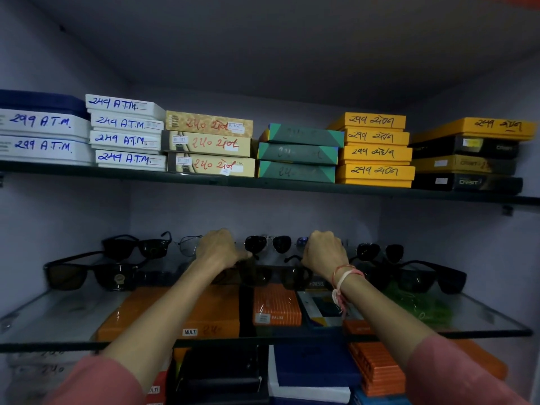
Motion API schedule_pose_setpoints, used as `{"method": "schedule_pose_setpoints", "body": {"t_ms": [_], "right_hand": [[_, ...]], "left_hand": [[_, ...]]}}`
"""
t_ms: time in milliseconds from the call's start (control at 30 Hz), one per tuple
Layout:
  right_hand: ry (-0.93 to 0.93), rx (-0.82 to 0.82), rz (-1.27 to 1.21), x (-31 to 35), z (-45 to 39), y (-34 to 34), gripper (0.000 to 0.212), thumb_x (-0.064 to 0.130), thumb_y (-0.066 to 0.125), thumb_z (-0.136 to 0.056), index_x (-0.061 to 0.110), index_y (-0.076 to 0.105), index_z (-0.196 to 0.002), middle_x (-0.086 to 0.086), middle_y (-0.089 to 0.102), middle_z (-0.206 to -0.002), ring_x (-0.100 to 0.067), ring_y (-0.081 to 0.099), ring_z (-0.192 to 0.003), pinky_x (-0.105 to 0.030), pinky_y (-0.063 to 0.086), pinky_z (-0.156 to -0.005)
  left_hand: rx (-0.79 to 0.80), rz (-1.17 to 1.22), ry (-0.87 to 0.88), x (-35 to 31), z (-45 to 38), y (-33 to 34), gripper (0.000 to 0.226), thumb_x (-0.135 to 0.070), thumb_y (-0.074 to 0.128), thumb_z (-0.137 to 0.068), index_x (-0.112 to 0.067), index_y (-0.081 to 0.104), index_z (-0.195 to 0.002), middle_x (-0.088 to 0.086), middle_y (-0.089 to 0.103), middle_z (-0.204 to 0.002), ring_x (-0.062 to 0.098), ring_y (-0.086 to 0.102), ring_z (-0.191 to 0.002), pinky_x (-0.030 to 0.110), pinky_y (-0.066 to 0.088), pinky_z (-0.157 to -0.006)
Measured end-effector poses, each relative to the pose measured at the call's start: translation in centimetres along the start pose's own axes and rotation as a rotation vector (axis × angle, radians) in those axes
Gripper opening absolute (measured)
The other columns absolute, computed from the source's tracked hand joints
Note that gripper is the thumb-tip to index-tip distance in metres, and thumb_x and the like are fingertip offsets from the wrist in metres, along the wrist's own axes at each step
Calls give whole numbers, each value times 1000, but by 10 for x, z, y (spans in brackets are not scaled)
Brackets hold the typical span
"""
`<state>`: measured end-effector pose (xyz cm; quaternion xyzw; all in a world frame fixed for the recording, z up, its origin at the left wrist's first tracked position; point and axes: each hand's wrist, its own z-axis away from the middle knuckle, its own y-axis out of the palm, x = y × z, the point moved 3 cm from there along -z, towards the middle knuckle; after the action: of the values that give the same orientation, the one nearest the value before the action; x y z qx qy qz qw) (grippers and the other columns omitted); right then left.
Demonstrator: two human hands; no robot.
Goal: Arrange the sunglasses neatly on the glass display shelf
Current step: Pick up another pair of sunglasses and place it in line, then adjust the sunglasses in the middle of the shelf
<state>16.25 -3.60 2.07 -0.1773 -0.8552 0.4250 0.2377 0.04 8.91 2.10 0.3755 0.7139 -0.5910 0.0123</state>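
Observation:
Several pairs of sunglasses stand on the glass display shelf point(58, 320). Between my hands, a black pair point(274, 277) sits at the middle front of the shelf. My left hand point(220, 248) is closed on its left end and my right hand point(323, 252) on its right end. Behind it stands a metal-framed aviator pair point(267, 244). A brown-lensed black pair point(87, 274) and another black pair point(137, 245) stand at the left. Two dark pairs stand at the right, a wide black one point(423, 279) in front and an aviator pair point(380, 252) behind.
An upper shelf point(233, 182) carries stacks of labelled boxes: white, beige, teal, yellow, black. Orange, blue and black boxes point(277, 306) lie under the glass shelf. A thin wire-framed pair point(187, 245) stands behind my left hand. Side walls close in the shelf at left and right.

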Motion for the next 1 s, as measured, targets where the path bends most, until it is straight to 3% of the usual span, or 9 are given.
{"method": "schedule_pose_setpoints", "body": {"t_ms": [67, 133, 200, 333, 467, 633, 867, 933, 1000], "right_hand": [[-1, 7, 21, -1, -2, 0, 17, 11, 65, -84, -3, 63, -95, -22, 66, -100, -40, 66, -95, -38, 54, -73], [3, 8, 39, -1, -2, 1, 18, 12, 66, -85, -2, 63, -96, -21, 66, -101, -39, 66, -96, -38, 53, -71], [3, 4, 67, 1, 0, 0, 18, 12, 66, -85, -1, 63, -97, -19, 67, -102, -38, 66, -96, -37, 52, -72], [-6, -8, 69, 10, 4, -5, 28, 22, 71, -84, 1, 66, -103, -17, 68, -104, -36, 66, -98, -38, 54, -75], [-91, -80, -58, 35, 7, -16, 23, 24, 67, -87, 6, 76, -99, -17, 73, -100, -37, 69, -97, -42, 58, -82], [-208, -39, -386, 80, 4, -19, 27, 29, 63, -92, 13, 77, -107, -12, 76, -109, -28, 69, -99, -38, 56, -90], [-230, 221, -520, 113, 17, -4, 29, 27, 75, -82, 2, 78, -97, -10, 78, -102, -15, 71, -71, -27, 62, -72], [-249, 200, -501, 117, 19, -5, 25, 24, 78, -79, 4, 79, -95, -10, 79, -97, -10, 67, -62, -13, 56, -57], [-270, 126, -465, 120, 19, -10, 23, 23, 78, -79, 5, 80, -94, -11, 79, -90, -15, 70, -63, -16, 58, -58]], "left_hand": [[-14, -36, -30, 10, -4, -6, 47, -54, 71, -76, -8, 65, -83, 3, 59, -73, 21, 62, -75, 30, 48, -61], [65, -137, -78, 22, -6, -8, 62, -57, 71, -74, -9, 62, -112, 6, 66, -105, 26, 64, -101, 33, 52, -77], [150, -190, -100, 32, -6, -7, 67, -53, 75, -72, -11, 59, -122, 7, 65, -122, 27, 62, -112, 35, 53, -88], [139, -142, -103, 40, -8, -10, 59, -40, 78, -74, -6, 60, -119, 9, 66, -118, 27, 63, -108, 35, 53, -88], [-44, -91, -57, 48, 0, -36, 40, -40, 79, -74, -13, 73, -102, 8, 73, -105, 27, 69, -96, 35, 57, -79], [-291, -63, 215, 56, 22, -66, 25, -38, 83, -69, -20, 75, -85, 4, 67, -105, 24, 66, -95, 34, 52, -71], [-356, -164, 404, 66, 40, -74, 30, -46, 80, -67, -25, 77, -88, -6, 64, -108, 17, 60, -100, 33, 51, -73], [-324, -133, 410, 74, 41, -73, 31, -49, 79, -67, -25, 77, -85, -6, 65, -106, 16, 58, -101, 33, 50, -75], [-262, 24, 375, 81, 40, -77, 38, -58, 74, -67, -22, 77, -80, -4, 65, -101, 16, 58, -99, 35, 52, -78]]}}
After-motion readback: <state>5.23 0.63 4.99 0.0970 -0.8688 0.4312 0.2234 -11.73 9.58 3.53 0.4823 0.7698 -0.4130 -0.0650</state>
